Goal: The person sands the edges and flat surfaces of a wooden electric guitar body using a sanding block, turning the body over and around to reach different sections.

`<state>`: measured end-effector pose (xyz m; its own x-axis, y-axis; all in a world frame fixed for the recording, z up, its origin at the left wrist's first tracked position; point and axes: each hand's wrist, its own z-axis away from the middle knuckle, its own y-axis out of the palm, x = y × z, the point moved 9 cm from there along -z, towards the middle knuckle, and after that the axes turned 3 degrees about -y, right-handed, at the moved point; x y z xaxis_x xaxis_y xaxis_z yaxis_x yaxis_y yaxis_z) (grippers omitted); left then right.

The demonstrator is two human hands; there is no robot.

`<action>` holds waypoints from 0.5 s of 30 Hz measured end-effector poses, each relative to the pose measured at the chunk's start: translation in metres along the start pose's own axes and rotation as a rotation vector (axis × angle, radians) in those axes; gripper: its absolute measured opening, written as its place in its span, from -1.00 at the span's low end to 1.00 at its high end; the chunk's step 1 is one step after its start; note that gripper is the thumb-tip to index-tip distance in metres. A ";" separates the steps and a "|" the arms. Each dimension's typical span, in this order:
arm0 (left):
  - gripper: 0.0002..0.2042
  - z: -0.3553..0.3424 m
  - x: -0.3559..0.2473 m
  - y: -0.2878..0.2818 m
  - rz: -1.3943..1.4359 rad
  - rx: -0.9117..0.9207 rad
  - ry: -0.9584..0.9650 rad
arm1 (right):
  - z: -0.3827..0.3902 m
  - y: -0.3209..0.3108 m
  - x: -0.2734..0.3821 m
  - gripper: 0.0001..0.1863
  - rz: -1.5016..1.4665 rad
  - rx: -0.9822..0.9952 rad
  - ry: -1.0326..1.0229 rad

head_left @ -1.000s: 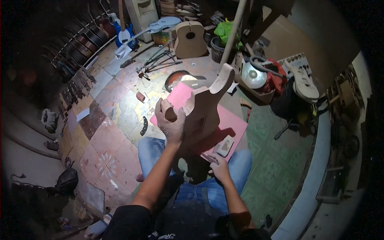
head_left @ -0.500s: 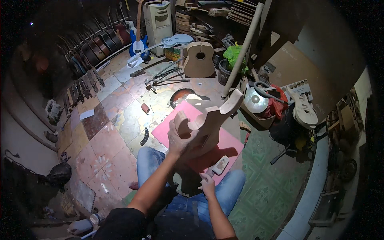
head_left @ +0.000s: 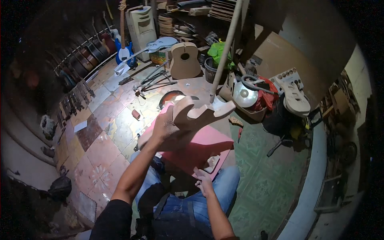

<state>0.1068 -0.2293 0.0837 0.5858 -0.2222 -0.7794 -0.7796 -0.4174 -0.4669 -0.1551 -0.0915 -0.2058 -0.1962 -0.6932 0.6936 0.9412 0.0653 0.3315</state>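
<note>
My left hand [head_left: 163, 127] grips an unfinished wooden electric guitar body [head_left: 200, 121] by one side. The body is raised and tilted above a pink sheet [head_left: 196, 148], its two horns and the cutout between them uppermost. My right hand [head_left: 205, 183] is lower, over my right thigh by the sheet's near edge, its fingers apart and nothing visible in them. Just beyond those fingers a pale, flat block-like piece [head_left: 213, 162] lies on the sheet, partly in shadow; its exact kind is unclear.
Beyond the sheet lies a sunburst guitar body [head_left: 170, 98]. A pole [head_left: 228, 52] leans behind it, near an acoustic guitar body [head_left: 185, 60]. Several guitars [head_left: 86, 58] line the back left. A pale guitar body [head_left: 295, 98] rests at right. A small reddish cylinder [head_left: 136, 115] lies on the tiles.
My left hand has turned and tipped the guitar body, bringing it lower and leftward. My right hand has come away from the pale block. The view has shifted slightly right.
</note>
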 end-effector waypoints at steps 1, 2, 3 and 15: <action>-0.39 -0.007 -0.003 0.010 -0.121 0.130 0.010 | -0.004 0.000 -0.001 -0.45 0.022 0.012 -0.043; -0.41 -0.012 -0.004 0.023 -0.236 0.265 0.025 | -0.002 0.000 0.000 -0.46 0.042 0.017 -0.087; -0.49 -0.017 -0.016 0.031 -0.297 0.309 0.138 | -0.003 0.001 0.001 -0.50 0.013 0.018 -0.108; -0.82 -0.012 0.000 0.173 -0.692 0.735 0.305 | -0.009 -0.018 0.024 -0.57 -0.141 -0.060 -0.280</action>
<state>-0.0256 -0.3119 0.0079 0.9057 -0.3943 -0.1557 -0.1367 0.0760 -0.9877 -0.1739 -0.1162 -0.2010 -0.3863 -0.4671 0.7954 0.9122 -0.0656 0.4045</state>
